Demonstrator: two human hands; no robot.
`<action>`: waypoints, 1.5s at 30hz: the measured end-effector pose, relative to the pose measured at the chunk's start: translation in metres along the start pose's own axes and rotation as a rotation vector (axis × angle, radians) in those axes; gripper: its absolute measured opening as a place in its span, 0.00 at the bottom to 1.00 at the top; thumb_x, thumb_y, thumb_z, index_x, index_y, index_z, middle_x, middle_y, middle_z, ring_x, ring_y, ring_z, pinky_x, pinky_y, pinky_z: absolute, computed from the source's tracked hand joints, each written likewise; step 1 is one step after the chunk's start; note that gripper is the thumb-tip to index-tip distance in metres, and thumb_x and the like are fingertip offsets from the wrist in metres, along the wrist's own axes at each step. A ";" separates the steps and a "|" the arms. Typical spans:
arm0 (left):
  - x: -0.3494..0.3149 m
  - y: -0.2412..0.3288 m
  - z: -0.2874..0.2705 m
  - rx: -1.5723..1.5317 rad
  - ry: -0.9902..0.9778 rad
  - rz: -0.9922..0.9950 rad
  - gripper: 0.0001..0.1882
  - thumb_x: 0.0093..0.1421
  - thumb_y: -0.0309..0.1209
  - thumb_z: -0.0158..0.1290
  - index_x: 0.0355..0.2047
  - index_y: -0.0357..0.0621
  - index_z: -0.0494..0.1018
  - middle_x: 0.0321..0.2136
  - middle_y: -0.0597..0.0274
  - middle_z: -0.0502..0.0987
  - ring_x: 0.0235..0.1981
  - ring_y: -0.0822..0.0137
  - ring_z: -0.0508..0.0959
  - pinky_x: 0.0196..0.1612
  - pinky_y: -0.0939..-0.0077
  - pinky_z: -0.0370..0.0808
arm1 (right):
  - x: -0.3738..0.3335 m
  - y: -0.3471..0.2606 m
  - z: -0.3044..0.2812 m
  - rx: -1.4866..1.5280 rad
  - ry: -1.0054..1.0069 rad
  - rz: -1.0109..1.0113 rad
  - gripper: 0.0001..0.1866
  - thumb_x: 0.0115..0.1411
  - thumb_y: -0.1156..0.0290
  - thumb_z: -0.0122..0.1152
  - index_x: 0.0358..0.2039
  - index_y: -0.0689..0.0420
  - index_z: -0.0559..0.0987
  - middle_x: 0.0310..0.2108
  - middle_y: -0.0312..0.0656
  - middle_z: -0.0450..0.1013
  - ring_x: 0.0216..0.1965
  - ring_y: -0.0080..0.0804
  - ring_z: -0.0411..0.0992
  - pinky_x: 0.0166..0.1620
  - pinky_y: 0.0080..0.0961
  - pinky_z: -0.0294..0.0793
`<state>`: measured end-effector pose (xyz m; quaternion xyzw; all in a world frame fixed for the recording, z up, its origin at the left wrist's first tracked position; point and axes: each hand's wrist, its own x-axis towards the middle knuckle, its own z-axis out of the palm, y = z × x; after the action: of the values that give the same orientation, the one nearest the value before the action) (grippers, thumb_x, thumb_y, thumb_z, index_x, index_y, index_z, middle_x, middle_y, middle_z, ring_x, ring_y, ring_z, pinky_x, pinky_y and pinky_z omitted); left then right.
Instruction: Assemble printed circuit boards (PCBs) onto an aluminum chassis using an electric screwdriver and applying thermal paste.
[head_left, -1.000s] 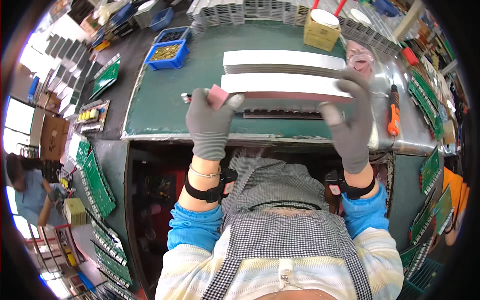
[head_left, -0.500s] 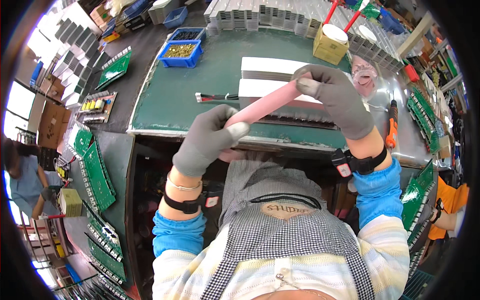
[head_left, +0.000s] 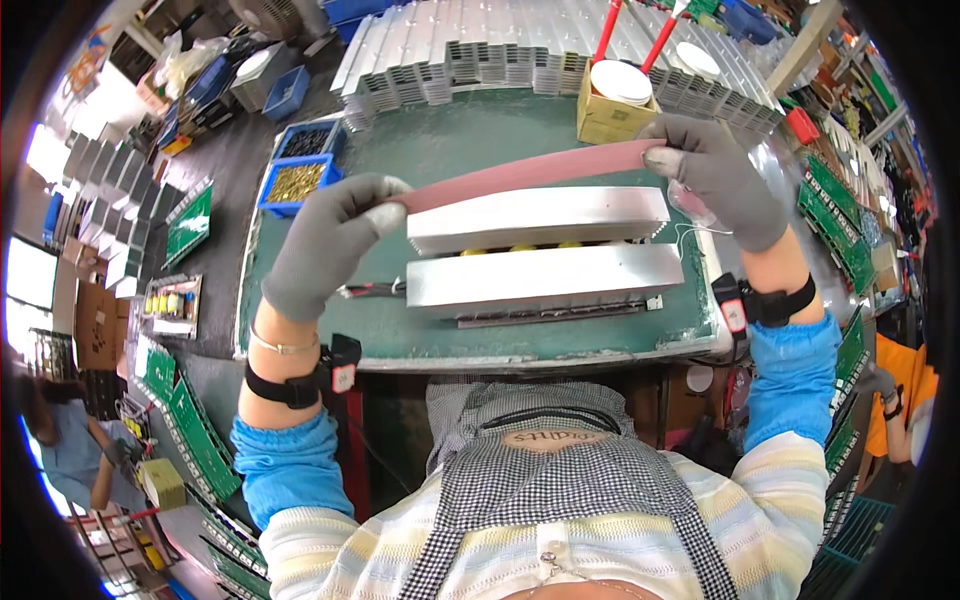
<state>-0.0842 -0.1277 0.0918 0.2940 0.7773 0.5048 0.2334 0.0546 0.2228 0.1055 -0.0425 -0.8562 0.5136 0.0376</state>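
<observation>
A long pink strip (head_left: pixel 530 174) is stretched between my two grey-gloved hands, rising slightly toward the right. My left hand (head_left: pixel 335 235) pinches its left end between thumb and fingers. At the other end, my right hand (head_left: pixel 715 180) grips it the same way. Just below the strip lies an assembly with two silver metal bars, the far bar (head_left: pixel 540 218) and the near bar (head_left: pixel 545 278). Yellow parts (head_left: pixel 522 248) show in the gap between them. Red and black wires (head_left: pixel 375 289) come out of the assembly's left end.
The assembly rests on a green-topped table (head_left: pixel 430 130). At its left are a blue bin of brass-coloured pieces (head_left: pixel 297 183) and a blue bin of dark pieces (head_left: pixel 308 140). A box with a white round tub (head_left: pixel 620 84) stands far right, before stacked metal profiles (head_left: pixel 440 60). Green circuit boards (head_left: pixel 195 425) line the left side.
My hands have moved apart, and the pink strip now spans a longer stretch, held flatter. My left hand went left and slightly up. The metal bars now show more fully.
</observation>
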 end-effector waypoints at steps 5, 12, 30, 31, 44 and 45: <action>0.083 -0.001 -0.004 0.384 -0.213 0.109 0.11 0.58 0.26 0.52 0.39 0.33 0.74 0.31 0.66 0.75 0.35 0.76 0.72 0.42 0.78 0.70 | 0.048 0.042 -0.030 -0.054 -0.201 0.124 0.13 0.56 0.71 0.58 0.39 0.65 0.77 0.30 0.35 0.72 0.32 0.20 0.68 0.38 0.19 0.68; 0.125 -0.024 -0.001 0.478 -0.501 0.165 0.09 0.53 0.22 0.54 0.36 0.36 0.76 0.31 0.57 0.76 0.34 0.64 0.75 0.42 0.73 0.71 | 0.076 0.084 -0.030 -0.198 -0.494 0.163 0.09 0.54 0.74 0.58 0.35 0.64 0.78 0.30 0.38 0.74 0.36 0.24 0.69 0.40 0.24 0.70; 0.129 -0.026 0.006 0.540 -0.624 0.211 0.11 0.52 0.19 0.51 0.36 0.38 0.77 0.29 0.56 0.74 0.33 0.60 0.74 0.40 0.69 0.72 | 0.077 0.096 -0.029 -0.137 -0.638 -0.052 0.08 0.52 0.80 0.61 0.34 0.65 0.80 0.36 0.42 0.76 0.40 0.32 0.73 0.44 0.26 0.71; 0.128 -0.026 0.007 0.539 -0.624 0.211 0.11 0.52 0.19 0.51 0.36 0.38 0.77 0.29 0.56 0.74 0.33 0.60 0.74 0.40 0.69 0.72 | 0.077 0.095 -0.029 -0.137 -0.638 -0.051 0.08 0.52 0.80 0.61 0.34 0.65 0.80 0.36 0.42 0.76 0.40 0.32 0.73 0.44 0.26 0.71; 0.115 -0.031 0.002 0.512 -0.585 0.223 0.15 0.51 0.16 0.49 0.39 0.39 0.77 0.40 0.56 0.76 0.41 0.61 0.76 0.45 0.72 0.72 | 0.063 0.080 -0.035 -0.085 -0.595 -0.068 0.13 0.49 0.84 0.53 0.36 0.65 0.80 0.40 0.44 0.75 0.44 0.33 0.72 0.49 0.26 0.69; 0.112 -0.033 0.001 0.496 -0.575 0.195 0.15 0.52 0.16 0.49 0.40 0.39 0.77 0.43 0.56 0.76 0.43 0.61 0.76 0.46 0.73 0.72 | 0.060 0.077 -0.036 -0.071 -0.589 -0.098 0.15 0.49 0.84 0.51 0.38 0.65 0.80 0.41 0.44 0.74 0.46 0.33 0.72 0.52 0.27 0.68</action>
<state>-0.1714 -0.0599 0.0538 0.5433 0.7470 0.2185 0.3147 0.0017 0.2974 0.0560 0.1484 -0.8486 0.4712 -0.1894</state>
